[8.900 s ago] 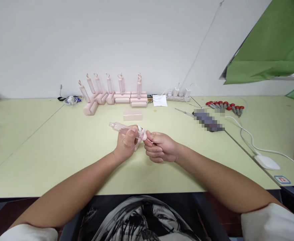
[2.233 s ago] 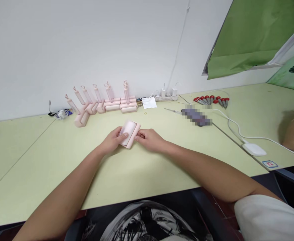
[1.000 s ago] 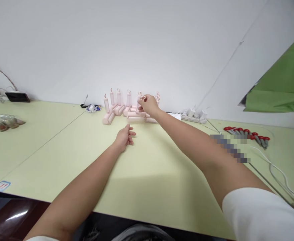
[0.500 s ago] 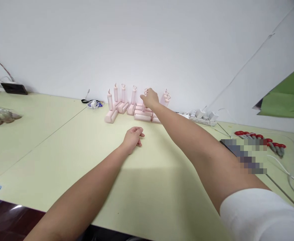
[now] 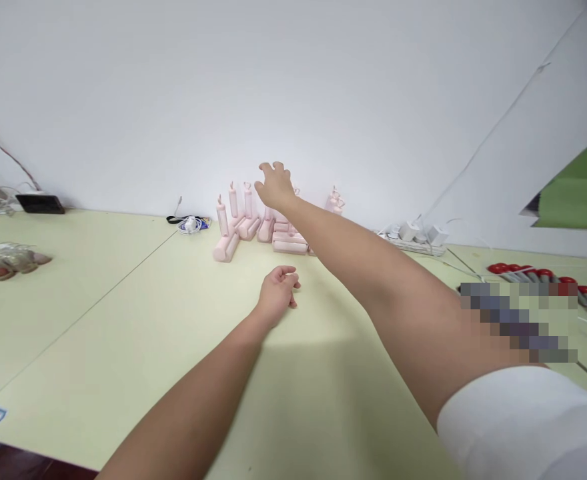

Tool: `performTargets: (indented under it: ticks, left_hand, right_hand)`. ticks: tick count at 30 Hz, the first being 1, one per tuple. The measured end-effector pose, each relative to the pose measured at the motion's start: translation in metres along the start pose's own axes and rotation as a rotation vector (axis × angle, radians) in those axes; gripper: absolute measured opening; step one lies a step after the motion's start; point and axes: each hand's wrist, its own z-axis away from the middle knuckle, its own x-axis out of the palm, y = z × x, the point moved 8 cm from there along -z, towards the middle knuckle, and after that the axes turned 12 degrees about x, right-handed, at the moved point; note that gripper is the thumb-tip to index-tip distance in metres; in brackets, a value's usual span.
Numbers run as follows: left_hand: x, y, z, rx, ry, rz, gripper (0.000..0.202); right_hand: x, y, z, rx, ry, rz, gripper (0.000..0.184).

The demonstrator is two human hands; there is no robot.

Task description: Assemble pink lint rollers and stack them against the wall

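My right hand point(image 5: 275, 187) reaches out over a group of small pink pieces near the wall, its fingers spread and holding nothing. Part of the group is hidden behind it. Slim pink cylinders with loops on top point(image 5: 222, 219) stand upright, and two more rise right of my forearm point(image 5: 334, 202). Thicker rounded pink pieces point(image 5: 226, 247) lie on the table in front of them, several side by side. Closer to me, my left hand point(image 5: 277, 293) rests on the table with loosely bent fingers apart and nothing in them.
The pale yellow table point(image 5: 123, 320) meets a white wall. A coiled white cable with a plug point(image 5: 189, 225) lies left of the pink group. To the right are a power strip point(image 5: 413, 245) and red-topped grey items point(image 5: 543, 275). Clear-wrapped items point(image 5: 8, 261) and a dark phone-like device point(image 5: 41, 203) lie left.
My right hand has moved left and its fingers have spread, away from the cylinder they were at. My left hand stays on the table. The camera view has shifted slightly.
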Motion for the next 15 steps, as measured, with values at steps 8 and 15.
performTargets:
  ticks: [8, 15]
  left_hand:
    - [0.006, 0.0, 0.002, 0.006, -0.017, -0.016, 0.023]
    - [0.009, -0.002, 0.004, 0.004, -0.061, -0.015, 0.02]
  right_hand:
    - [0.034, -0.011, -0.03, 0.024, -0.08, 0.069, 0.048]
    - [0.06, -0.019, -0.035, -0.079, -0.217, 0.21, 0.033]
